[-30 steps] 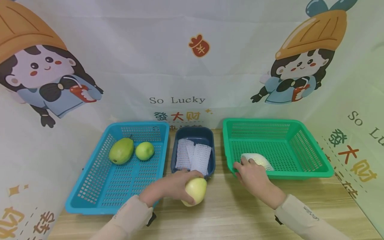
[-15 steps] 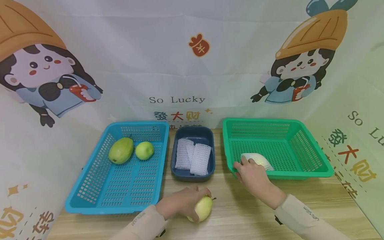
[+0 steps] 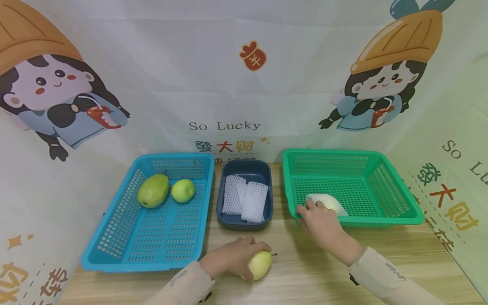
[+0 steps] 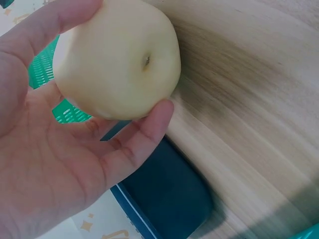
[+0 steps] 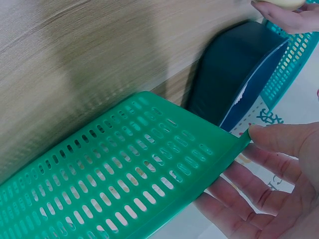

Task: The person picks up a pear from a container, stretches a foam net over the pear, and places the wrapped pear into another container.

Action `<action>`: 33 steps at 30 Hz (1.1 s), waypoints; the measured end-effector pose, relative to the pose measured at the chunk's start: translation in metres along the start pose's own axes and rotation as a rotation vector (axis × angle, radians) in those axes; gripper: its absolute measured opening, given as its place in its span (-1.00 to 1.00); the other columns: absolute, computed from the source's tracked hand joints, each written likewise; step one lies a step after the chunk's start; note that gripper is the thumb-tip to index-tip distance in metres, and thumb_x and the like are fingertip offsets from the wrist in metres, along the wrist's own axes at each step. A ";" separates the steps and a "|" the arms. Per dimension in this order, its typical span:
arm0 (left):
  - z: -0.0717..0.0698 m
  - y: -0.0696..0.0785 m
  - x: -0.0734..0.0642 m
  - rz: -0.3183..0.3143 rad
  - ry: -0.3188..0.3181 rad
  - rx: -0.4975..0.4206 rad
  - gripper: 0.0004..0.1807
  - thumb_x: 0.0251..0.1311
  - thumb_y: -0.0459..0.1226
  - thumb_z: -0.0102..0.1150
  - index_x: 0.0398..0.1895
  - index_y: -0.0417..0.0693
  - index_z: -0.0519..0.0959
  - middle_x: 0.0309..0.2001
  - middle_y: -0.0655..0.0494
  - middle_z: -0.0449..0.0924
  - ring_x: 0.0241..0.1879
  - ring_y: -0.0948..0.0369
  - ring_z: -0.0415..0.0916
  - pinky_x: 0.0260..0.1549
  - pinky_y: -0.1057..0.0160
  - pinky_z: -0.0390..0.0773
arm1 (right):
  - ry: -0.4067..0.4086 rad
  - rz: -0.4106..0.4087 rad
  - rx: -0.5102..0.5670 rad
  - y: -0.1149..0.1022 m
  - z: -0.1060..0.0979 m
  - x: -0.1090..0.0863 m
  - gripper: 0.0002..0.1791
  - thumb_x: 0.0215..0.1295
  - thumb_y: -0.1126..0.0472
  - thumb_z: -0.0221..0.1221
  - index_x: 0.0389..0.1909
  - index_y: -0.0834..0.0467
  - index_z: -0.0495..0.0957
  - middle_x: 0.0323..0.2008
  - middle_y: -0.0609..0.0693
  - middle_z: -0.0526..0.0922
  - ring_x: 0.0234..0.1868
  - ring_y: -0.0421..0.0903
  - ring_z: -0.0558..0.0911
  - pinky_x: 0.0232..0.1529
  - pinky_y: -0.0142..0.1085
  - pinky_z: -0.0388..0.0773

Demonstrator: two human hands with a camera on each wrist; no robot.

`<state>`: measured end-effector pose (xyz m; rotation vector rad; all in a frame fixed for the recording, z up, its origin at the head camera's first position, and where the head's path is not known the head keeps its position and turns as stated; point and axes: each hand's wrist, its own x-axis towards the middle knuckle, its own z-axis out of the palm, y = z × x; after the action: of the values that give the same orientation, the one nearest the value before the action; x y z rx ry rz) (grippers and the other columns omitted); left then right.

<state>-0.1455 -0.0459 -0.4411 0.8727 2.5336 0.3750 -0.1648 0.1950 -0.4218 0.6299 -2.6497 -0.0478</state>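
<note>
In the head view, my left hand (image 3: 233,256) holds a pale yellow pear (image 3: 261,266) low over the table, in front of the small navy tub. Up close in the left wrist view, thumb and fingers curl round the pear (image 4: 117,59), whose blossom end faces the camera. My right hand (image 3: 320,223) grips the near left rim of the green basket (image 3: 381,220). Its thumb (image 5: 276,139) lies on the outer side of that rim in the right wrist view, the other fingers inside. Beside those fingers, a pale fruit in a white foam net (image 3: 332,205) lies in the green basket, partly hidden by the hand.
A blue basket (image 3: 126,267) on the left holds a green papaya-like fruit (image 3: 153,190) and a green apple (image 3: 183,190). Between the baskets, the navy tub (image 3: 245,226) contains several white foam net sleeves (image 3: 254,202). A printed cloth (image 3: 228,84) hangs behind them.
My left hand has brought the pear from the tub's front edge toward me and slightly right, lowering it; the pear's stem now points right. My right hand stays on the green basket's rim.
</note>
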 end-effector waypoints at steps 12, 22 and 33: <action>-0.001 -0.004 0.000 0.001 -0.007 0.004 -0.11 -0.32 -0.18 0.48 0.24 0.32 0.32 -0.01 0.10 0.43 -0.10 0.16 0.43 -0.17 0.19 0.51 | 0.004 -0.005 -0.021 0.001 0.002 0.000 -0.75 -0.07 0.19 0.41 -0.39 0.10 0.54 -0.52 0.00 0.43 -0.63 -0.14 0.33 -0.83 -0.39 0.27; -0.006 -0.005 -0.002 0.023 -0.012 0.014 -0.13 -0.27 -0.15 0.48 0.26 0.23 0.32 0.02 0.06 0.44 -0.02 0.12 0.45 -0.05 0.13 0.52 | -0.006 -0.002 -0.029 0.000 0.001 0.000 -0.75 -0.06 0.18 0.40 -0.38 0.10 0.54 -0.50 0.01 0.46 -0.62 -0.13 0.36 -0.83 -0.38 0.28; -0.014 -0.006 -0.006 0.011 0.003 0.021 -0.12 -0.23 -0.09 0.46 0.29 0.25 0.30 -0.01 0.07 0.42 -0.04 0.12 0.45 -0.09 0.11 0.55 | 0.008 -0.007 -0.023 0.000 0.001 -0.001 -0.75 -0.07 0.19 0.40 -0.39 0.10 0.54 -0.51 0.00 0.44 -0.63 -0.13 0.35 -0.83 -0.39 0.25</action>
<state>-0.1513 -0.0559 -0.4290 0.8950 2.5412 0.3539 -0.1649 0.1955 -0.4231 0.6304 -2.6354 -0.0775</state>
